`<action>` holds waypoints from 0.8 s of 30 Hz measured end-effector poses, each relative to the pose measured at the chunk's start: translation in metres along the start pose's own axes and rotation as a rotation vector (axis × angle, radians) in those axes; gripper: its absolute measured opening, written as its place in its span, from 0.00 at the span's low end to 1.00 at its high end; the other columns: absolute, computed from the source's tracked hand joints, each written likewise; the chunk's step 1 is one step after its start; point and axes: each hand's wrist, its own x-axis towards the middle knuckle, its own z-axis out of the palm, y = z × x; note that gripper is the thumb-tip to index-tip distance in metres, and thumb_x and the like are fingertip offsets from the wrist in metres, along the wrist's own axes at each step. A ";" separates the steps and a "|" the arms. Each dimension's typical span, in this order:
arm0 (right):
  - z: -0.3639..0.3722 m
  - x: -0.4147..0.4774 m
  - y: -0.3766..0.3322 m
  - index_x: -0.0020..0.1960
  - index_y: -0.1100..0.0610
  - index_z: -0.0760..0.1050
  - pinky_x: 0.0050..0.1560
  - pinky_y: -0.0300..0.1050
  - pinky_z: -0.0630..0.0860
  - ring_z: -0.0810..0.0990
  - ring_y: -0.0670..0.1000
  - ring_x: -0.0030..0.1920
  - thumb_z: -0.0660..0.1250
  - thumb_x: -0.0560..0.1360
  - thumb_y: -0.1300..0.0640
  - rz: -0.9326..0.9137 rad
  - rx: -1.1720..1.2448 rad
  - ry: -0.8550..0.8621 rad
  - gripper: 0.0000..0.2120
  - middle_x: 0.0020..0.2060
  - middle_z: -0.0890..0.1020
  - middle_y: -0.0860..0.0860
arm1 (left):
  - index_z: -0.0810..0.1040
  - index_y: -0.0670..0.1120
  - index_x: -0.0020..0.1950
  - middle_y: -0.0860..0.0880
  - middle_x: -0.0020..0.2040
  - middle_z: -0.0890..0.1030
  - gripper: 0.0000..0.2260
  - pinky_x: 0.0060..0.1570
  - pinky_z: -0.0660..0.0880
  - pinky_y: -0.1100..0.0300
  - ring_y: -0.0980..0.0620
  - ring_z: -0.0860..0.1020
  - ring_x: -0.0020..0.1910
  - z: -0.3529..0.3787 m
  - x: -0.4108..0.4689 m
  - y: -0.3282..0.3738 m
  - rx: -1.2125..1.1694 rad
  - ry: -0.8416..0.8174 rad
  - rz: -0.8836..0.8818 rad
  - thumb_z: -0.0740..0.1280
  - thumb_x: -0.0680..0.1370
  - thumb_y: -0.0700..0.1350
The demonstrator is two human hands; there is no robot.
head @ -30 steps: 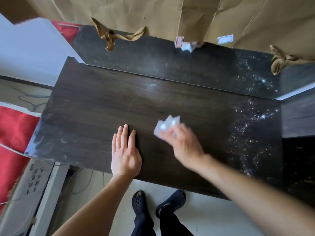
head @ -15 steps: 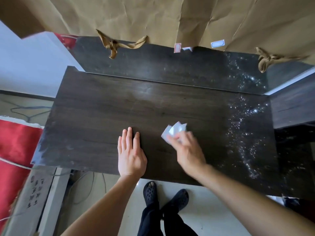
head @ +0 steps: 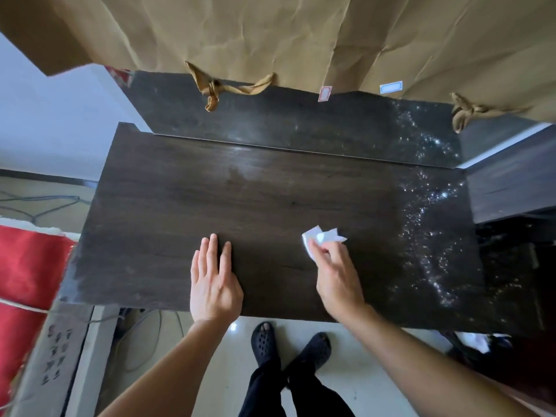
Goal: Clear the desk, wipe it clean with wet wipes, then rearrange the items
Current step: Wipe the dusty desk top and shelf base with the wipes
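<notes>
A: What takes up most of the view?

B: A dark wood-grain worktop (head: 270,212), bare except for the two hands. Behind it stands a dark glossy back panel (head: 285,121), and above that hang big sheets of crumpled brown paper (head: 270,34) with two knotted cloth ties and two small labels, one red-edged, one blue-edged.

A: Is the surface clean?

B: The right part of the worktop is covered with glistening droplets (head: 427,224) that run on up the back panel. The middle and left look matte, with a pale sheen near the back edge.

A: What lies around it?

B: Something red (head: 27,266) to the left, a cardboard box (head: 51,356) with printed characters below that, and cables on the pale floor (head: 210,371). The person's legs in black trousers and black clogs (head: 288,347) stand under the front edge.

A: And the hands?

B: The left hand (head: 213,284) lies flat, palm down, fingers straight and close together, near the front edge. The right hand (head: 337,275) is to its right, fingers bunched, pinching a crumpled white wet wipe (head: 319,237) against the worktop; the wipe pokes out beyond the fingertips, just left of the droplets.
</notes>
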 end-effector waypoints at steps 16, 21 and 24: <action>-0.026 -0.110 0.037 0.61 0.49 0.73 0.41 0.40 0.70 0.71 0.49 0.44 0.57 0.74 0.61 0.122 0.138 0.052 0.18 0.43 0.75 0.51 | 0.73 0.39 0.65 0.36 0.72 0.65 0.23 0.71 0.59 0.41 0.35 0.60 0.72 0.011 0.009 0.079 -0.003 -0.062 0.140 0.55 0.70 0.39; -0.068 -0.134 0.173 0.64 0.56 0.75 0.44 0.50 0.78 0.73 0.58 0.48 0.65 0.64 0.79 0.456 -0.061 0.220 0.33 0.47 0.75 0.58 | 0.74 0.40 0.65 0.36 0.70 0.67 0.21 0.70 0.62 0.42 0.35 0.63 0.71 0.027 0.000 0.140 -0.074 -0.084 0.284 0.57 0.72 0.39; -0.076 -0.123 0.181 0.65 0.58 0.75 0.43 0.53 0.78 0.74 0.63 0.49 0.63 0.64 0.79 0.600 -0.079 0.264 0.32 0.47 0.75 0.61 | 0.73 0.40 0.65 0.36 0.71 0.67 0.22 0.71 0.59 0.43 0.36 0.61 0.72 0.042 -0.009 0.168 -0.069 -0.105 0.252 0.55 0.73 0.41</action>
